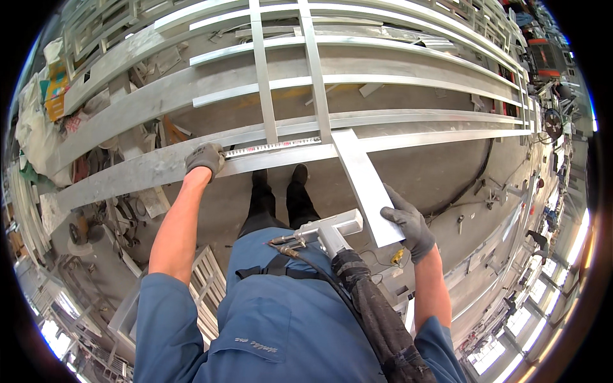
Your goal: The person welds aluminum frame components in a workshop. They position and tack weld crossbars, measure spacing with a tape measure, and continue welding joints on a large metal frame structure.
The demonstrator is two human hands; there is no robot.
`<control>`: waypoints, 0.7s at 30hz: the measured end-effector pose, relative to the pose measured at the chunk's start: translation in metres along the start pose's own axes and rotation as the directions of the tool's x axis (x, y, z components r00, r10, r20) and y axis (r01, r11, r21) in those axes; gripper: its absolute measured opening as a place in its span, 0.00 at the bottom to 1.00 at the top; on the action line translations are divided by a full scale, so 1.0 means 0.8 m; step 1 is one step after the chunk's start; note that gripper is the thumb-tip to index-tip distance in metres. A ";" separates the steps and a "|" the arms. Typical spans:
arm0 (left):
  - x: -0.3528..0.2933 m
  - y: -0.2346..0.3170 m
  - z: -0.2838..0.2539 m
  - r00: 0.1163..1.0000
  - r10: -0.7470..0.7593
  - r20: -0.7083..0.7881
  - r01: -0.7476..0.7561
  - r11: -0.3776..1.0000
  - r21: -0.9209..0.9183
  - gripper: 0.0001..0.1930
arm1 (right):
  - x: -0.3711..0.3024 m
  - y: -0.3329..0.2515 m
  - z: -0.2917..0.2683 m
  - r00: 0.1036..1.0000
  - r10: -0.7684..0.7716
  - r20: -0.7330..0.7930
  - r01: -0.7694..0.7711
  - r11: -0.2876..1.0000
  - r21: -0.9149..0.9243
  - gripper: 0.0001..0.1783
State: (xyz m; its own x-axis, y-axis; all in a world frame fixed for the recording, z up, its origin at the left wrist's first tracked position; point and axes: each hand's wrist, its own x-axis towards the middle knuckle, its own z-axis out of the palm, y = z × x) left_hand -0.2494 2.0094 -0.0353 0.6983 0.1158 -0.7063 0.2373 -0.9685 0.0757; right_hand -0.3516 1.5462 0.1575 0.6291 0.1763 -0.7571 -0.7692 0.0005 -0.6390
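Observation:
My left hand (205,159), in a grey glove, is closed around the near end of a tape measure (274,147). Its white blade stretches to the right along the near rail (281,157) of a metal frame, ending close to a crossbar (315,76). The glove hides most of what it grips. With a grey-gloved right hand (410,222), I hold the near end of a flat, silvery metal bar (365,185), thumb on top and fingers at its side. The bar's far end meets the near rail just right of that crossbar.
A welding torch (329,228) with a dark wrapped cable (377,313) lies against my front. Long beams (128,175) carry the frame. Scrap and plastic bags (35,127) lie at left. A black cable (469,185) and clamps (490,199) are on the floor at right.

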 end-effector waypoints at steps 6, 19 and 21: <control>-0.002 0.000 -0.001 1.000 0.003 -0.001 -0.003 1.000 -0.003 0.15 | 0.000 -0.004 0.003 1.000 -0.026 0.006 0.026 0.999 -0.031 0.42; 0.009 -0.008 0.008 0.999 0.037 0.015 -0.037 0.999 0.017 0.17 | -0.002 -0.012 0.022 0.996 -0.026 -0.087 0.023 0.999 -0.036 0.39; 0.006 -0.007 0.006 0.999 0.037 0.013 -0.038 0.999 0.013 0.17 | -0.001 -0.012 0.015 0.999 -0.024 -0.047 0.023 0.999 -0.025 0.41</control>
State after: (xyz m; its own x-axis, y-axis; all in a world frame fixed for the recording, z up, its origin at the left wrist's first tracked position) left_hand -0.2504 2.0146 -0.0426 0.6977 0.0766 -0.7122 0.2018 -0.9750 0.0928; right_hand -0.3463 1.5582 0.1657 0.6519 0.1298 -0.7471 -0.7516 -0.0198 -0.6593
